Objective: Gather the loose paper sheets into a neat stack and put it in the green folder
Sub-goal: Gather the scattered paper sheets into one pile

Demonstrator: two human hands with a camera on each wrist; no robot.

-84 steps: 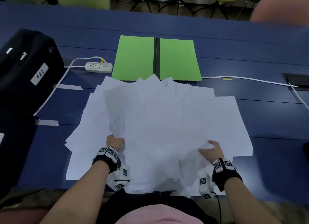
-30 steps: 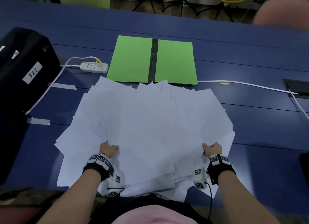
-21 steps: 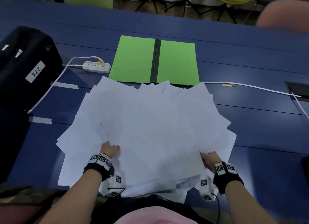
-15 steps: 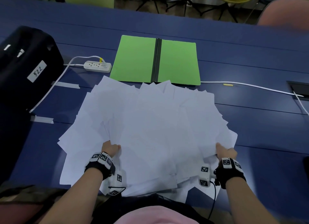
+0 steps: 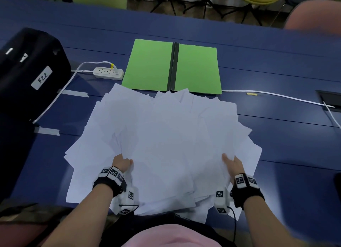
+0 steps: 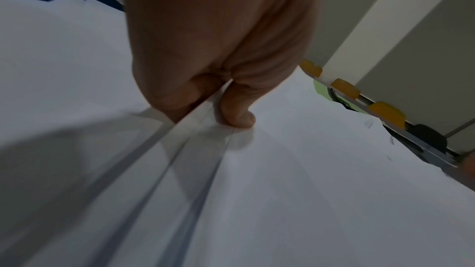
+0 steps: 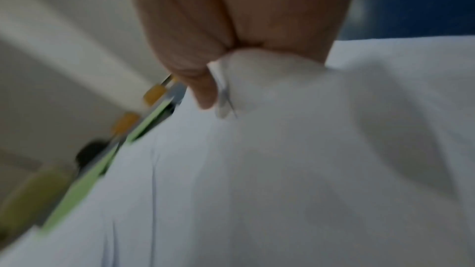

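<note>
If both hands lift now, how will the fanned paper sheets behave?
The paper sheets will probably sag; they already buckle by the right hand. Fanned at many angles, they may slide apart. The left hand pinches only some sheets, so the lower ones likely stay behind.

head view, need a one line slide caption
Both hands, left hand and right hand, grip a fanned pile of paper sheets before the open green folder.
</note>
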